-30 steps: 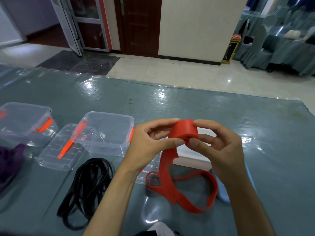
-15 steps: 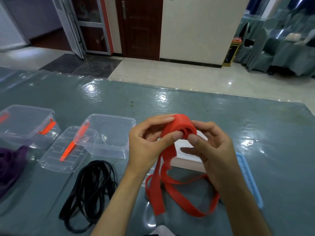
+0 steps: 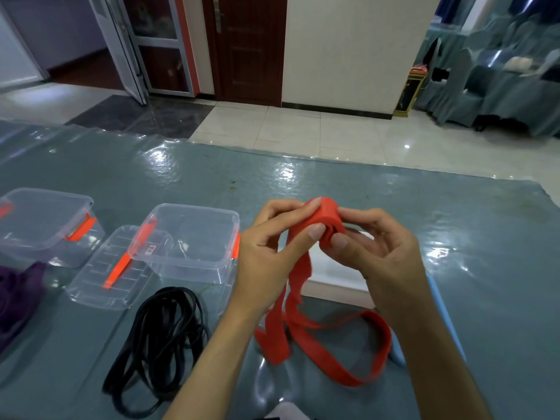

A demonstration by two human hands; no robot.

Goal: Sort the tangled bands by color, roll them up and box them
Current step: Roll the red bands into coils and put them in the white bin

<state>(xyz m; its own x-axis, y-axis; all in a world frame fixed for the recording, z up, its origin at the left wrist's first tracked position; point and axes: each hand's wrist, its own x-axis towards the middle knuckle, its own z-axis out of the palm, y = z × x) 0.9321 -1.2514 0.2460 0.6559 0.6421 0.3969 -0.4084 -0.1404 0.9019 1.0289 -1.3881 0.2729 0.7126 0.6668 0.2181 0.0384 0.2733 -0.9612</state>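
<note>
Rolling is the step in hand: left hand [image 3: 266,253] and right hand [image 3: 375,253] both pinch the red band [image 3: 325,213]'s roll. Next, likely wind in the loose tail, then box [image 3: 188,237] it.

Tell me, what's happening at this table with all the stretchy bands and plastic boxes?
A person is rolling up a long red elastic band. Both hands, left hand and right hand, pinch the rolled part above the table while the loose remainder trails onto the grey-green table cover. A tangle of thin black bands and a purple band lie to the left, not yet rolled. Two clear plastic boxes with orange clasps stand open nearby.
</note>
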